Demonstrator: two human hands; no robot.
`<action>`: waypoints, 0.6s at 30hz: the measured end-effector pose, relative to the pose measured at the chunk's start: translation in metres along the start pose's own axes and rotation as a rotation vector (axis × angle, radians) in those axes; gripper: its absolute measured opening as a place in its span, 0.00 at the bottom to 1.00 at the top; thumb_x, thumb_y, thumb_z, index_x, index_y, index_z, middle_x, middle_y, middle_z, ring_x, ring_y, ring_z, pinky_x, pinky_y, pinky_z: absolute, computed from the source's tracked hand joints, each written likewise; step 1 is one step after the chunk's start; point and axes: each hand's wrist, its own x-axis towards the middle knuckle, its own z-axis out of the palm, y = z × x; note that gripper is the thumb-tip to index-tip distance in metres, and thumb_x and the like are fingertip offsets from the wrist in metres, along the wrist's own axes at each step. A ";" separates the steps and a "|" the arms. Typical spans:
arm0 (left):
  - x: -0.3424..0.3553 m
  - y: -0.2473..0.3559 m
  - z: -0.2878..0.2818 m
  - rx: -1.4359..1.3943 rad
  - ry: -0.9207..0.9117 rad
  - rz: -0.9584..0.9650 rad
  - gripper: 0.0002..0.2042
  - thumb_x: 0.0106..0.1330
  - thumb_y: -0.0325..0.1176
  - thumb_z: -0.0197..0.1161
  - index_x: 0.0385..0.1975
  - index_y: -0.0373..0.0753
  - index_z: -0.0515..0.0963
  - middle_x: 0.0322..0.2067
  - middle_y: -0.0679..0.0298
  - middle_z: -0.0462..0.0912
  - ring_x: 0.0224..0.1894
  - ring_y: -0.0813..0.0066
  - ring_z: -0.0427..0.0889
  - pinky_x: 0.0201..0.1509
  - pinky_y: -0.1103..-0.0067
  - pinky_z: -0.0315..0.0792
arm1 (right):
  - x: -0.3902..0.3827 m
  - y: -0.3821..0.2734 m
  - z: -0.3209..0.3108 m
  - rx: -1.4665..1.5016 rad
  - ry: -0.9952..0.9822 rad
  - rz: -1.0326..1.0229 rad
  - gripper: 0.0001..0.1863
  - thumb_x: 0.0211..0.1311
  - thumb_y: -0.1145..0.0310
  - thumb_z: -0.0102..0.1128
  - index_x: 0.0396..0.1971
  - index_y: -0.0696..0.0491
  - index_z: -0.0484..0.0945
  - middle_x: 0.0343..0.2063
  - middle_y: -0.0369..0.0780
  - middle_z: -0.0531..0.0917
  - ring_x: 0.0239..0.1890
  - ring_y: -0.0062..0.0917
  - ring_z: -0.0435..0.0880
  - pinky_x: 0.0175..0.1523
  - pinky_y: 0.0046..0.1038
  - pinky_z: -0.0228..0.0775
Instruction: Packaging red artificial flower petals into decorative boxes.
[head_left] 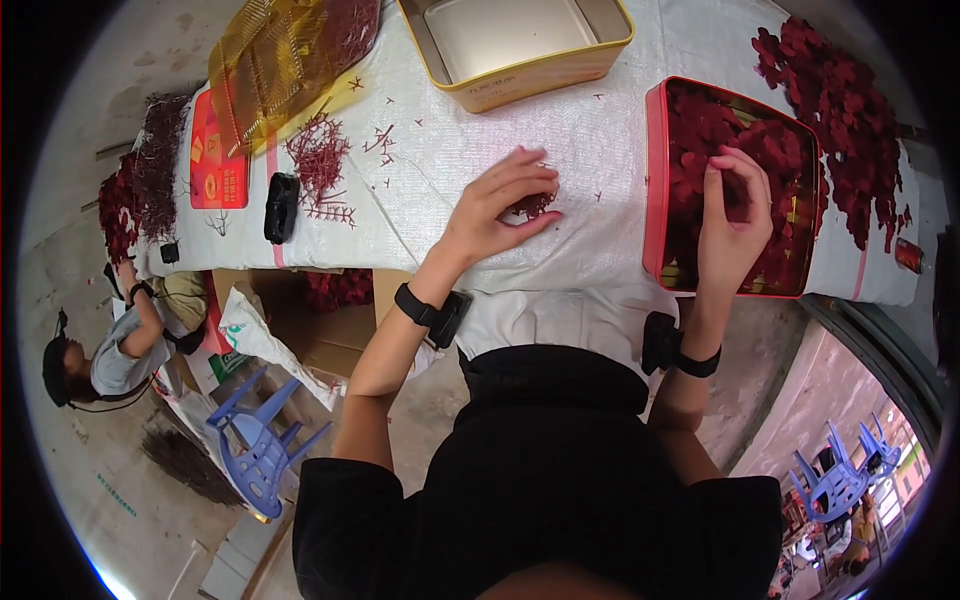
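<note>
My left hand (505,205) curls round a small cluster of brown twig pieces (532,208) above the white woven sheet (600,240). My right hand (735,215) is over a red-rimmed rectangular tin (656,180) full of dark red petal-like pieces (690,130). Its fingertips are pinched together among them; what they hold, if anything, is hidden. Loose branched stems (320,160) lie to the left of my left hand, and an open yellow tin (530,85) stands beyond it.
A yellow plastic tray (265,60), red box (218,150), black object (282,205) and more red pieces (840,120) lie on the table. Cardboard box (320,320) and blue chair (255,450) stand below it; a co-worker (120,355) works at left.
</note>
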 end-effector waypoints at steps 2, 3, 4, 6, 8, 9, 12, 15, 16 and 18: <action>0.004 0.004 -0.018 0.147 -0.001 -0.074 0.25 0.48 0.38 0.71 0.47 0.40 0.75 0.52 0.59 0.75 0.60 0.60 0.67 0.66 0.63 0.56 | 0.000 0.001 -0.001 -0.011 0.010 -0.006 0.03 0.54 0.79 0.58 0.29 0.58 0.77 0.36 0.40 0.79 0.43 0.27 0.77 0.52 0.26 0.65; 0.005 0.005 -0.023 0.222 0.001 -0.111 0.29 0.47 0.40 0.71 0.51 0.41 0.73 0.54 0.58 0.73 0.62 0.59 0.64 0.68 0.62 0.52 | 0.000 0.001 -0.002 -0.010 0.011 -0.005 0.03 0.54 0.79 0.58 0.29 0.58 0.77 0.36 0.40 0.79 0.43 0.27 0.77 0.52 0.26 0.65; 0.006 0.006 -0.022 0.222 0.000 -0.111 0.29 0.47 0.40 0.71 0.51 0.41 0.73 0.54 0.58 0.73 0.62 0.59 0.64 0.68 0.62 0.52 | 0.000 0.002 -0.004 -0.012 0.005 0.002 0.03 0.55 0.79 0.58 0.30 0.58 0.76 0.37 0.40 0.79 0.43 0.26 0.76 0.53 0.25 0.64; 0.008 0.010 -0.017 0.300 -0.138 -0.109 0.35 0.48 0.46 0.69 0.57 0.42 0.66 0.60 0.57 0.65 0.66 0.60 0.58 0.70 0.62 0.46 | 0.000 0.004 -0.006 -0.015 -0.010 0.019 0.03 0.56 0.78 0.57 0.31 0.59 0.76 0.39 0.40 0.79 0.45 0.24 0.76 0.54 0.24 0.63; 0.011 0.012 -0.009 0.344 -0.206 -0.114 0.38 0.48 0.49 0.69 0.60 0.43 0.63 0.62 0.57 0.62 0.67 0.60 0.54 0.70 0.62 0.43 | 0.000 0.003 -0.005 -0.015 -0.019 0.017 0.03 0.56 0.78 0.57 0.31 0.59 0.76 0.39 0.40 0.79 0.45 0.24 0.76 0.54 0.24 0.63; 0.013 0.013 -0.003 0.336 -0.220 -0.104 0.39 0.49 0.50 0.67 0.61 0.43 0.61 0.63 0.58 0.60 0.67 0.60 0.53 0.70 0.62 0.42 | 0.000 0.002 -0.003 -0.015 -0.029 0.014 0.03 0.56 0.79 0.57 0.31 0.59 0.76 0.39 0.40 0.79 0.45 0.24 0.76 0.54 0.24 0.63; 0.023 0.012 0.016 0.316 -0.245 -0.075 0.41 0.51 0.53 0.64 0.63 0.43 0.57 0.65 0.60 0.56 0.68 0.61 0.52 0.71 0.63 0.41 | 0.001 0.000 0.000 -0.009 -0.034 0.009 0.03 0.56 0.79 0.57 0.31 0.59 0.76 0.39 0.40 0.79 0.45 0.24 0.76 0.54 0.24 0.63; 0.031 0.013 0.024 0.368 -0.276 0.020 0.33 0.56 0.49 0.61 0.60 0.43 0.63 0.64 0.62 0.60 0.67 0.62 0.54 0.70 0.63 0.46 | 0.000 -0.001 0.002 0.013 -0.033 0.008 0.04 0.56 0.79 0.57 0.31 0.59 0.76 0.39 0.40 0.79 0.45 0.25 0.76 0.54 0.24 0.63; 0.032 0.011 0.028 0.375 -0.272 0.017 0.33 0.56 0.49 0.61 0.60 0.43 0.63 0.64 0.62 0.60 0.67 0.62 0.54 0.70 0.63 0.46 | 0.000 0.000 0.001 0.013 -0.032 0.001 0.04 0.55 0.80 0.57 0.32 0.59 0.76 0.39 0.41 0.79 0.45 0.25 0.76 0.54 0.24 0.63; 0.029 0.002 0.034 0.273 -0.293 0.139 0.25 0.58 0.44 0.60 0.54 0.42 0.69 0.60 0.63 0.66 0.65 0.63 0.60 0.68 0.64 0.53 | -0.002 0.004 -0.001 0.021 -0.034 -0.009 0.04 0.55 0.80 0.57 0.32 0.59 0.76 0.39 0.41 0.79 0.45 0.25 0.76 0.54 0.24 0.63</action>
